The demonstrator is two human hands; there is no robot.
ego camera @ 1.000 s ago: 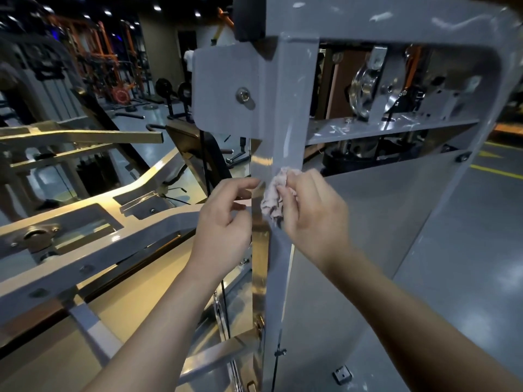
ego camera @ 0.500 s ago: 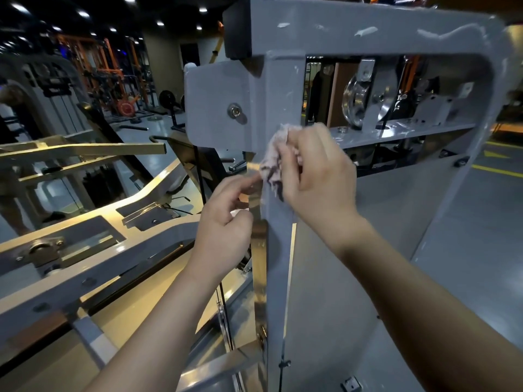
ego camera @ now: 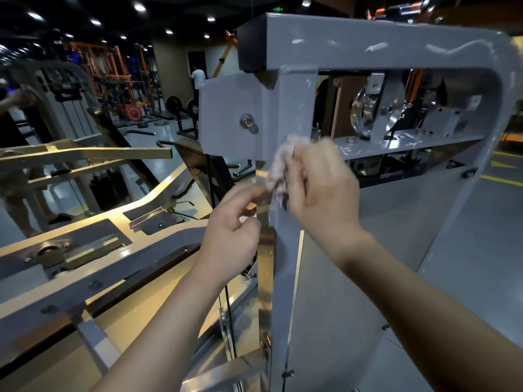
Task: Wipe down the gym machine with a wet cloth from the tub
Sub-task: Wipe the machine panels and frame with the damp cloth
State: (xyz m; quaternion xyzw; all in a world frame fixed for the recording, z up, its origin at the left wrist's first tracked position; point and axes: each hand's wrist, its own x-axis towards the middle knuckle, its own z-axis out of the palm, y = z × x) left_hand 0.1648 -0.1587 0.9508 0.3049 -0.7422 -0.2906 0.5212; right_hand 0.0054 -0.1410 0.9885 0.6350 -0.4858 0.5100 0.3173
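Cloth (ego camera: 278, 165), whitish and crumpled into a wad, is pressed against the front face of the grey-painted steel upright post (ego camera: 285, 264) of the gym machine. It sits just below the point where the post meets the broad grey top beam (ego camera: 382, 43). The right hand (ego camera: 322, 190), slightly blurred, grasps the cloth with its fingers curled over it, and the wad sticks out past the fingertips on the left.

The left hand (ego camera: 232, 230) is just beside and below it, at the post's left edge. Its fingers are curled and its forefinger and thumb reach to the lower end of the cloth. I cannot tell whether they pinch anything.

A grey flat plate (ego camera: 223, 108) with a shiny round bolt (ego camera: 247, 121) stands out from the post's left side, above the left hand. Right of the post, inside the frame, a polished metal pulley wheel (ego camera: 365, 111) stands on a grey cross shelf (ego camera: 410, 141). White smears mark the top beam. A glossy grey floor (ego camera: 467, 250) lies on the right.
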